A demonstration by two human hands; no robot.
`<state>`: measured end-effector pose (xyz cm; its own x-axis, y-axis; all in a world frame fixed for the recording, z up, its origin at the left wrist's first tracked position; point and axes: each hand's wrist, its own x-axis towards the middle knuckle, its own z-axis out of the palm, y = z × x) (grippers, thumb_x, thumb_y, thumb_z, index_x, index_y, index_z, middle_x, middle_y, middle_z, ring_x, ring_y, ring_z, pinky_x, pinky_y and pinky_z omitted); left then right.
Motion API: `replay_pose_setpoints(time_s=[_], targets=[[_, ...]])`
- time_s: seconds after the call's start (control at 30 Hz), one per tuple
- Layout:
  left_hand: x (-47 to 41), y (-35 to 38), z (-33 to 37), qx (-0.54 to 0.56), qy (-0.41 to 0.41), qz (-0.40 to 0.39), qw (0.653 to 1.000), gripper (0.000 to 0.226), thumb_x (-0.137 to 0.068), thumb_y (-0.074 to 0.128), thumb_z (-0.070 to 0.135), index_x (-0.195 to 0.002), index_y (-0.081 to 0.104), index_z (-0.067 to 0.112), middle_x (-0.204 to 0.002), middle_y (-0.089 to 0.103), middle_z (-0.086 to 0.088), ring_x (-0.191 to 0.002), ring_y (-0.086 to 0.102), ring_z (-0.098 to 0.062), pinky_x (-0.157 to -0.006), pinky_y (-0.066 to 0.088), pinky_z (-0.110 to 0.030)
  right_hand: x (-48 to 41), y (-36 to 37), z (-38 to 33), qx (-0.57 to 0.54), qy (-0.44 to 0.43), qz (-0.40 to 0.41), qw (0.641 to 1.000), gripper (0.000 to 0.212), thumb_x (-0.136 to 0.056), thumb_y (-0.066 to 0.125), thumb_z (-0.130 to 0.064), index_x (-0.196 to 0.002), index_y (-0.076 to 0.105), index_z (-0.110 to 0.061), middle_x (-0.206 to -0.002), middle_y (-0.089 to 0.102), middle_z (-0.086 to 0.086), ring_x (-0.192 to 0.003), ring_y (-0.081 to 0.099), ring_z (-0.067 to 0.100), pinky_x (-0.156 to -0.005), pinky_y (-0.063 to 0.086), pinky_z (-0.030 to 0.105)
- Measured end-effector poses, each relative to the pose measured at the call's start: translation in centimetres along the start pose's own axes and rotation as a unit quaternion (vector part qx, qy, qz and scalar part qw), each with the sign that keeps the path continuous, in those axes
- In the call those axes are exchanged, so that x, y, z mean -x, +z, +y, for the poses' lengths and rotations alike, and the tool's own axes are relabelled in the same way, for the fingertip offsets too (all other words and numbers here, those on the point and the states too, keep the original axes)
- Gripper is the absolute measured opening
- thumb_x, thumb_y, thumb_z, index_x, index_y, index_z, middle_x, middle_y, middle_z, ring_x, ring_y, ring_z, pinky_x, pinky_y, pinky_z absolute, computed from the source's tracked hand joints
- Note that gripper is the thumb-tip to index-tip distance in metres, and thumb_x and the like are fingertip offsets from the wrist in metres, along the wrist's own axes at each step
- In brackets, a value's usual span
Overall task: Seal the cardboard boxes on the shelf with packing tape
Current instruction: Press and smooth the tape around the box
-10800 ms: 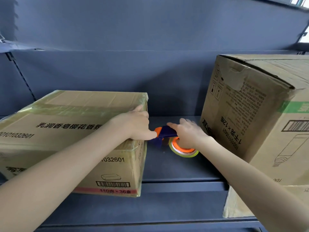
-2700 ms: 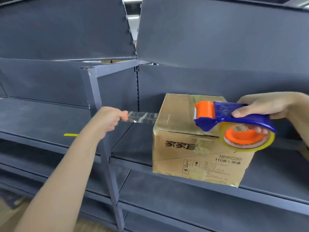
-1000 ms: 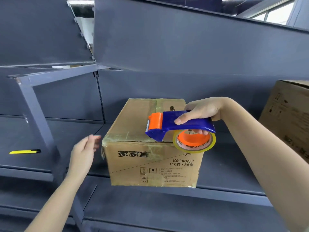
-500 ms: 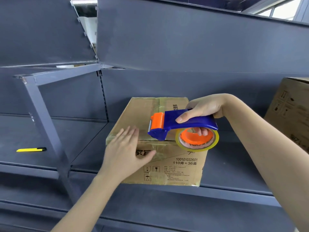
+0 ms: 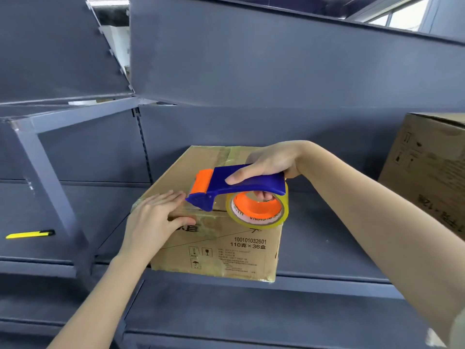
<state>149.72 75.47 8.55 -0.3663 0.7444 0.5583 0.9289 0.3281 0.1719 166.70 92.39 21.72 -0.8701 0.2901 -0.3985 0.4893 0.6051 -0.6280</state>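
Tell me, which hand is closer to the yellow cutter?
Left. The left hand rests on the box, right of the cutter; the right hand grips the dispenser, farther right.

A yellow cutter with a black end lies flat, far to the left of the left fingers and a little lower. Between the two stands a slanting grey metal post; from its top a crossbar runs back and to the right. A bright window shows high above the right fingers, off to their right.
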Motion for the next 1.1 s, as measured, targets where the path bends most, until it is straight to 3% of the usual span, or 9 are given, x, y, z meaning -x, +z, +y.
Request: replay_pose_setpoints(time_s=[0.1,0.3,0.47,0.53,0.6,0.7,0.87,0.97,1.1], targets=[[-0.1,0.3,0.4,0.005,0.008,0.007,1.0,0.069,-0.063,0.063,0.062,-0.108,0.069,0.01,-0.113,0.066,-0.006,-0.112,0.06,-0.025,-0.095,0.041,-0.041,1.4,-0.7,1.7,-0.012,0.002,0.0,1.0,0.059,-0.062,0.065,-0.061,-0.09,0.06,-0.009,-0.066,0.066,0.004,-0.054,0.063,0.012,-0.051,0.051,0.022],[0.2,0.5,1.5,0.007,0.015,0.009,1.0,0.078,-0.066,0.04,0.069,-0.11,0.068,0.011,-0.113,0.066,-0.003,-0.112,0.06,-0.021,-0.096,0.039,-0.037,2.6,-1.2,3.1,-0.015,0.006,-0.017,1.0,0.064,-0.057,0.068,-0.062,-0.095,0.06,-0.011,-0.073,0.067,0.007,-0.058,0.064,0.014,-0.053,0.052,0.022],[0.5,0.6,1.5,0.011,0.018,0.025,0.999,0.066,-0.063,0.059,0.059,-0.106,0.07,0.01,-0.11,0.068,-0.005,-0.108,0.062,-0.024,-0.093,0.037,-0.036,2.7,-1.5,3.2,-0.003,0.014,-0.023,1.0,0.068,-0.061,0.069,-0.061,-0.102,0.058,-0.009,-0.079,0.068,0.008,-0.063,0.065,0.015,-0.056,0.054,0.023],[0.5,0.7,1.4,0.014,0.024,0.024,0.999,0.064,-0.064,0.059,0.056,-0.108,0.069,0.011,-0.112,0.067,-0.003,-0.111,0.06,-0.022,-0.095,0.036,-0.035,3.0,-1.9,3.6,0.005,0.017,-0.024,1.0,0.059,-0.066,0.065,-0.058,-0.095,0.059,-0.007,-0.067,0.067,0.005,-0.055,0.063,0.013,-0.053,0.052,0.022],[0.4,0.6,0.8,0.026,0.021,0.023,0.999,0.072,-0.064,0.055,0.064,-0.113,0.067,0.013,-0.118,0.064,0.001,-0.117,0.055,-0.016,-0.1,0.034,-0.032,4.2,-2.7,4.6,0.019,0.021,-0.024,0.999,0.049,-0.068,0.067,-0.06,-0.076,0.066,-0.011,-0.056,0.063,0.005,-0.046,0.059,0.014,-0.048,0.049,0.021],[0.2,0.4,-0.4,0.04,0.012,0.027,0.999,0.077,-0.062,0.053,0.068,-0.12,0.062,0.018,-0.125,0.058,0.008,-0.123,0.045,-0.005,-0.105,0.027,-0.026,7.1,-4.3,7.1,-0.001,0.022,-0.012,1.0,0.054,-0.05,0.076,-0.067,-0.058,0.066,-0.015,-0.047,0.058,0.009,-0.037,0.054,0.016,-0.041,0.044,0.019],[0.1,0.9,0.0,-0.058,0.025,-0.019,0.998,0.073,-0.078,0.051,0.064,-0.136,0.045,0.02,-0.141,0.043,0.01,-0.134,0.033,-0.006,-0.112,0.018,-0.028,8.0,-4.5,9.6,-0.004,0.021,-0.009,1.0,0.078,-0.039,0.078,-0.07,-0.076,0.061,-0.005,-0.055,0.061,0.013,-0.042,0.058,0.017,-0.043,0.048,0.021],[-0.3,0.5,2.1,-0.118,0.031,-0.054,0.991,0.089,-0.078,0.031,0.075,-0.145,0.027,0.018,-0.151,0.026,0.006,-0.14,0.02,-0.009,-0.113,0.007,-0.027,8.2,-4.6,10.5,-0.002,0.024,0.0,1.0,0.084,-0.041,0.076,-0.072,-0.083,0.058,-0.002,-0.059,0.062,0.012,-0.045,0.059,0.016,-0.046,0.049,0.021],[-0.5,1.6,9.0,-0.083,0.113,-0.039,0.989,0.095,-0.075,0.019,0.077,-0.146,0.02,0.015,-0.151,0.019,0.0,-0.139,0.022,-0.014,-0.105,-0.002,-0.031,8.4,-4.7,11.3,-0.015,0.036,0.008,0.999,0.084,-0.039,0.077,-0.072,-0.083,0.059,-0.003,-0.062,0.062,0.013,-0.047,0.06,0.016,-0.047,0.05,0.021]])
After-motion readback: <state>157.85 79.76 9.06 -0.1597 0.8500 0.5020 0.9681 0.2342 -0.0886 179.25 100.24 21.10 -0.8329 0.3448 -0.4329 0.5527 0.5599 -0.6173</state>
